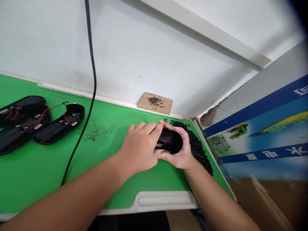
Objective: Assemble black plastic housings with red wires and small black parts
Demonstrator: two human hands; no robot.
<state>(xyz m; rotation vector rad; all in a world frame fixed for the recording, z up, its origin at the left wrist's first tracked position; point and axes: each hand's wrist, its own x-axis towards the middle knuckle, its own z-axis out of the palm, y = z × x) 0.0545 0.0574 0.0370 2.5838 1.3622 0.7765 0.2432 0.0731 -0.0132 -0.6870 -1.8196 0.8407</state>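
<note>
Green worktop [96,173] is backing onto a white wall [115,48], and near its back right corner, beside black pieces [201,154], your left hand [141,146] and right hand [184,158] are clamping a black housing [175,141], whose protruding red wire [166,123] could be snagging if your grip is shifting.

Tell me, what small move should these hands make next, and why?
Perhaps the left hand should ease back slightly while the right hand supports the black casing: the left covers one end of it, and a thin red wire sticks up between the hands, where it might get pinched.
</note>
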